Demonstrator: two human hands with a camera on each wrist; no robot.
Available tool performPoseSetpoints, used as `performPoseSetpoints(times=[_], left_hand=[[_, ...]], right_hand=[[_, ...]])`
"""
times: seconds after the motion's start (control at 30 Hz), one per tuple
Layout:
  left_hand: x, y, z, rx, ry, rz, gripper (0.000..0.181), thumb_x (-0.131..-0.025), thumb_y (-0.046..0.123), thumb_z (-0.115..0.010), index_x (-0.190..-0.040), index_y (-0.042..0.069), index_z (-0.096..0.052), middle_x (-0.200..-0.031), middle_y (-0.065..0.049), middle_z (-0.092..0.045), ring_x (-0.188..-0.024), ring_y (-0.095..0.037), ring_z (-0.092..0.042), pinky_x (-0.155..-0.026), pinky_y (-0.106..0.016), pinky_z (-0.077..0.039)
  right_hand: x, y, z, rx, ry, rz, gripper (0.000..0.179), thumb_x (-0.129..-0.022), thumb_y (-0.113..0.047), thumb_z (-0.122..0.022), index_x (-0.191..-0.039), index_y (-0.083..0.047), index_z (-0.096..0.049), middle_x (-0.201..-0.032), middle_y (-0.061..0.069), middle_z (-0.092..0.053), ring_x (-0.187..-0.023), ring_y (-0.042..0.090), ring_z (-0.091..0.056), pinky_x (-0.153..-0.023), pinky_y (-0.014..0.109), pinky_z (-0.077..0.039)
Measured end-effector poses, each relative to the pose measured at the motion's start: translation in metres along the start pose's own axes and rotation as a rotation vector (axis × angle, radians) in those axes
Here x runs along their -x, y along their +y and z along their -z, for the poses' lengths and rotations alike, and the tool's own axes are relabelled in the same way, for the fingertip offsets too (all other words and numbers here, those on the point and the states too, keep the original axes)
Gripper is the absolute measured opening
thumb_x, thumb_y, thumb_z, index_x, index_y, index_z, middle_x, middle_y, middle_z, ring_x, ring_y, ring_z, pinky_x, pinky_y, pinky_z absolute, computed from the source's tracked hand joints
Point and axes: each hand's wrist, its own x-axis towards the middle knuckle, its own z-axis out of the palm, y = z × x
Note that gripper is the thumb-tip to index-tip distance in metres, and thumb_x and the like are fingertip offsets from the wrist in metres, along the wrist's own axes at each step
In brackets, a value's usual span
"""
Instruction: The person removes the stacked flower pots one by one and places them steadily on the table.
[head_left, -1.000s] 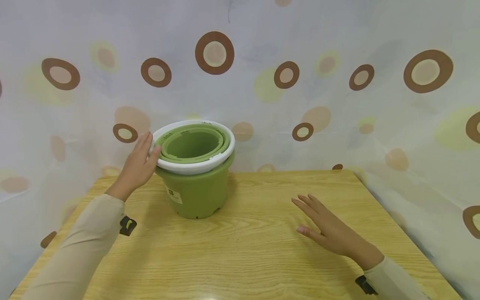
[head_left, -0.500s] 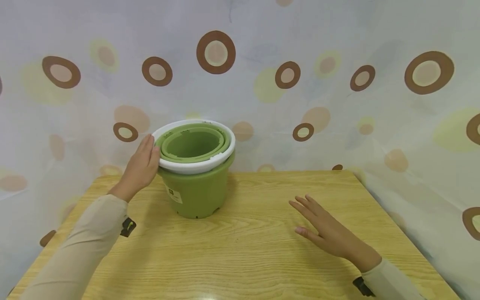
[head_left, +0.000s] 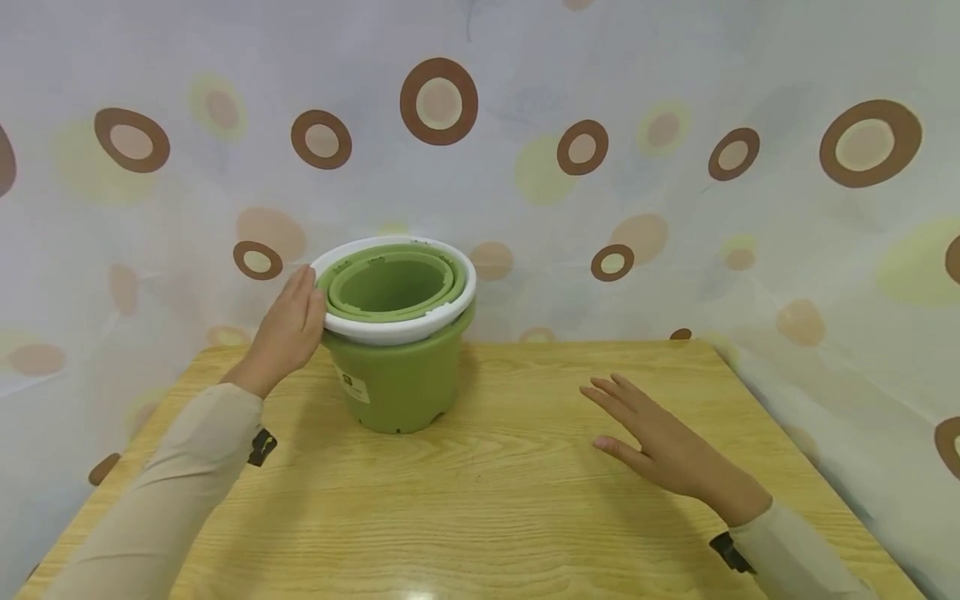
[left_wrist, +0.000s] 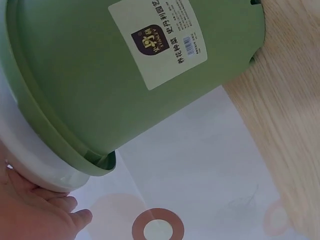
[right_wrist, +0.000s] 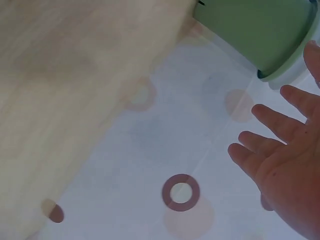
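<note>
A nested stack of flower pots stands at the left back of the table. Its outer green flower pot (head_left: 401, 383) carries a white label (left_wrist: 162, 37). Inside it sits a white flower pot (head_left: 375, 334), rim raised above the green one. Smaller green flower pots (head_left: 390, 287) are nested within. My left hand (head_left: 288, 329) touches the left side of the white rim with fairly straight fingers; in the left wrist view its fingers (left_wrist: 57, 207) lie along that rim and the thumb is hidden. My right hand (head_left: 660, 446) hovers over the table, fingers straight, holding nothing.
The wooden table (head_left: 487, 517) ends at a back edge close behind the stack. Behind and around it hangs a pale cloth (head_left: 525, 83) printed with brown rings. Dark wrist straps (head_left: 731, 552) show at the sleeve cuffs.
My left hand's thumb has drawn closer to its fingers, and the hand has settled against the white rim. The right hand has shifted slightly; the stack stays in place on the table.
</note>
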Motion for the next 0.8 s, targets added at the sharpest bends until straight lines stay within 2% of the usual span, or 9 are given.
performPoseSetpoints(times=[0.17, 0.37, 0.5, 0.7, 0.8], left_hand=[[-0.001, 0.002, 0.004, -0.038, -0.037, 0.016, 0.061, -0.103, 0.029, -0.014, -0.148, -0.012, -0.011, -0.157, -0.028, -0.006, -0.145, -0.041, -0.005, -0.118, -0.052, -0.007], [-0.001, 0.002, 0.006, -0.056, -0.065, 0.027, 0.061, -0.103, 0.028, -0.013, -0.148, -0.012, -0.009, -0.157, -0.027, -0.003, -0.145, -0.040, -0.002, -0.118, -0.052, -0.006], [-0.002, 0.003, 0.006, -0.065, -0.063, 0.017, 0.061, -0.102, 0.029, -0.011, -0.148, -0.012, -0.010, -0.157, -0.028, -0.004, -0.145, -0.041, -0.003, -0.118, -0.052, -0.006], [-0.002, 0.003, 0.006, -0.089, -0.036, 0.012, 0.062, -0.102, 0.029, -0.011, -0.147, -0.013, -0.014, -0.156, -0.029, -0.008, -0.145, -0.042, -0.005, -0.118, -0.052, -0.008], [-0.001, 0.003, 0.006, -0.089, -0.032, 0.016, 0.062, -0.102, 0.029, -0.011, -0.147, -0.013, -0.015, -0.156, -0.028, -0.008, -0.145, -0.042, -0.006, -0.118, -0.052, -0.008]], right_hand=[[-0.022, -0.010, 0.010, 0.012, 0.015, 0.059, 0.061, -0.097, -0.033, -0.056, -0.151, -0.020, -0.031, -0.153, 0.012, -0.032, -0.142, 0.040, -0.022, -0.107, 0.061, -0.030], [-0.057, -0.032, 0.021, 0.037, 0.037, 0.182, 0.059, -0.097, -0.032, -0.057, -0.149, -0.016, -0.035, -0.153, 0.009, -0.033, -0.143, 0.034, -0.024, -0.110, 0.055, -0.029], [-0.085, -0.049, 0.028, 0.074, 0.045, 0.267, 0.057, -0.097, -0.033, -0.056, -0.147, -0.013, -0.039, -0.150, 0.010, -0.038, -0.143, 0.033, -0.026, -0.113, 0.052, -0.027], [-0.125, -0.076, 0.037, 0.209, 0.066, 0.392, 0.055, -0.097, -0.035, -0.055, -0.143, -0.008, -0.045, -0.142, 0.012, -0.049, -0.140, 0.034, -0.032, -0.115, 0.047, -0.028], [-0.140, -0.086, 0.040, 0.228, 0.062, 0.421, 0.053, -0.097, -0.033, -0.056, -0.142, -0.007, -0.046, -0.141, 0.012, -0.051, -0.138, 0.033, -0.036, -0.114, 0.045, -0.028]])
